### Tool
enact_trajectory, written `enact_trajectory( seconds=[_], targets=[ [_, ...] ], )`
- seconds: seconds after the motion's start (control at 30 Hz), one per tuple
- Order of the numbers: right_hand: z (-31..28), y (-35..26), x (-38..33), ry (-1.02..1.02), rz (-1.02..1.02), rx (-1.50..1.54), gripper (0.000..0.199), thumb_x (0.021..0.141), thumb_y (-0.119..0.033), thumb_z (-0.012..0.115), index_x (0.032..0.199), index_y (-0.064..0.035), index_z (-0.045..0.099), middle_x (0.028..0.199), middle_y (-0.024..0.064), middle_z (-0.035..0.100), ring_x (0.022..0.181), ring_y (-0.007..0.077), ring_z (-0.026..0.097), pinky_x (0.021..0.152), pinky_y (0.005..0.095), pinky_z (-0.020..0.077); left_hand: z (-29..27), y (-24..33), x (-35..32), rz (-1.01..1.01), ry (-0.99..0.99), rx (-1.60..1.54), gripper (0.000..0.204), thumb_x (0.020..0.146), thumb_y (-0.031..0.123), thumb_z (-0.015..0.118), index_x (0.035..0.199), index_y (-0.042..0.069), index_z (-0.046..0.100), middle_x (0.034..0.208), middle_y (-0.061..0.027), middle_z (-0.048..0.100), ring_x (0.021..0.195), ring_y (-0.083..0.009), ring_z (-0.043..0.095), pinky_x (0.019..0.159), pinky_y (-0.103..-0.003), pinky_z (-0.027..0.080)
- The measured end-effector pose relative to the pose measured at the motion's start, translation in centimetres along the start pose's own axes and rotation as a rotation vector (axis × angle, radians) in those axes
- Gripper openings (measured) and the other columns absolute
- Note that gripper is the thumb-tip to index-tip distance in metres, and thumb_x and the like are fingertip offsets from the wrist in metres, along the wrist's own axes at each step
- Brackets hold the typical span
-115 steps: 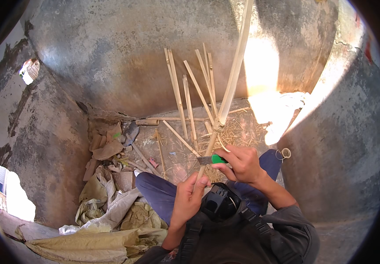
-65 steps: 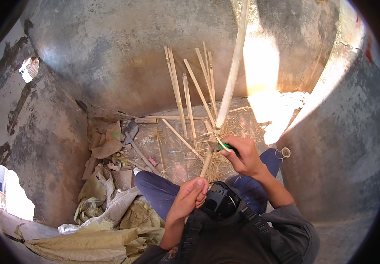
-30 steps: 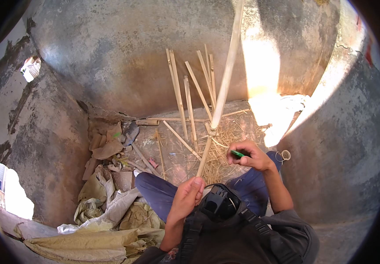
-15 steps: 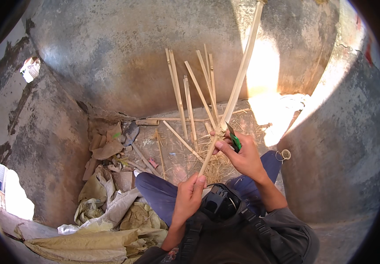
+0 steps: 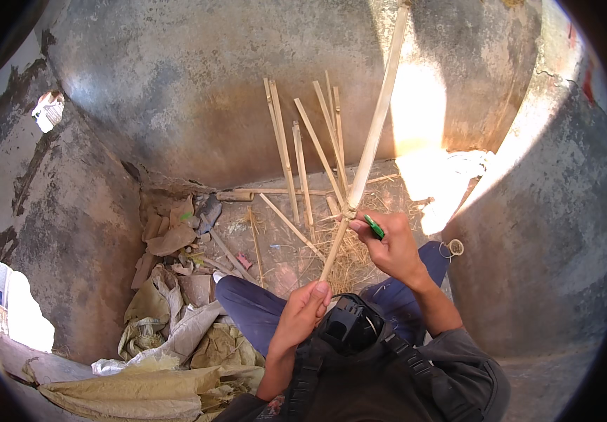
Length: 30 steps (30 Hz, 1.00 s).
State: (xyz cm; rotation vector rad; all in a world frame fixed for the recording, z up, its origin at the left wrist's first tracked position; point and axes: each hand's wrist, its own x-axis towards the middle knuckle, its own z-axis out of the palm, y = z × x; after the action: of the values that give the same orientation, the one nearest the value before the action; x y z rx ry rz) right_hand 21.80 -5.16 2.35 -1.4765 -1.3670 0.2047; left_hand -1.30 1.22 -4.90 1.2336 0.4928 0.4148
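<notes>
The left hand is closed round the near end of a long, pale strip, which slants away to the far right, past the wall's foot in view; the right hand has a green knife tucked in its curled grip, with finger and thumb beside the strip's knot; whether they pinch it cannot be told.

A second ago the right hand was well apart from the strip, to its right; now it is back at the knot, and the strip's far end has swung a little left within the last half second; the blade, plain to see then, can no longer be made out; this suggests that the fingers rather than the edge are busy at the knot, with the trimming paused.

Shavings lie on the floor under the near half of the strip, between the legs; shorter strips fan out to the left on the far side; rubble and sacks lie farther left.
</notes>
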Motion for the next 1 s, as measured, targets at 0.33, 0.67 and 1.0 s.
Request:
enact_trajectory(
  seconds=[0.33, 0.67, 1.0],
  targets=[
    [-0.4, 0.8, -0.3, -0.051, -0.056, -0.19, 0.006, 0.09, 0.004, 0.064, 0.094, 0.002, 0.067, 0.074, 0.0244, 0.061, 0.065, 0.0436, 0.061, 0.061, 0.0465, 0.0482, 0.6, -0.7, 0.3, 0.177, 0.16, 0.37, 0.042, 0.118, 0.036, 0.049, 0.087, 0.009, 0.056, 0.067, 0.0077, 0.044, 0.059, -0.0018, 0.037, 0.052, -0.022, 0.028],
    [-3.4, 1.3, 1.5, -0.245, -0.228, 0.093, 0.009, 0.1, -0.008, 0.071, 0.099, 0.0001, 0.074, 0.073, 0.0155, 0.068, 0.063, 0.0273, 0.068, 0.063, 0.0369, 0.0518, -1.2, 0.5, -0.3, -0.129, -0.217, -0.233, 0.04, 0.119, 0.038, 0.048, 0.09, 0.011, 0.053, 0.068, 0.009, 0.039, 0.053, -0.0025, 0.031, 0.048, -0.022, 0.025],
    [-3.5, 2.5, 1.3, -0.147, -0.057, 0.122, 0.021, 0.102, -0.016, 0.073, 0.116, -0.0021, 0.08, 0.078, 0.0081, 0.069, 0.07, 0.018, 0.066, 0.065, 0.0322, 0.0498, -1.5, 0.8, 0.2, -0.07, -0.115, -0.147, 0.041, 0.119, 0.039, 0.047, 0.091, 0.01, 0.054, 0.068, 0.0093, 0.037, 0.053, -0.0018, 0.028, 0.047, -0.022, 0.022]
  ],
)
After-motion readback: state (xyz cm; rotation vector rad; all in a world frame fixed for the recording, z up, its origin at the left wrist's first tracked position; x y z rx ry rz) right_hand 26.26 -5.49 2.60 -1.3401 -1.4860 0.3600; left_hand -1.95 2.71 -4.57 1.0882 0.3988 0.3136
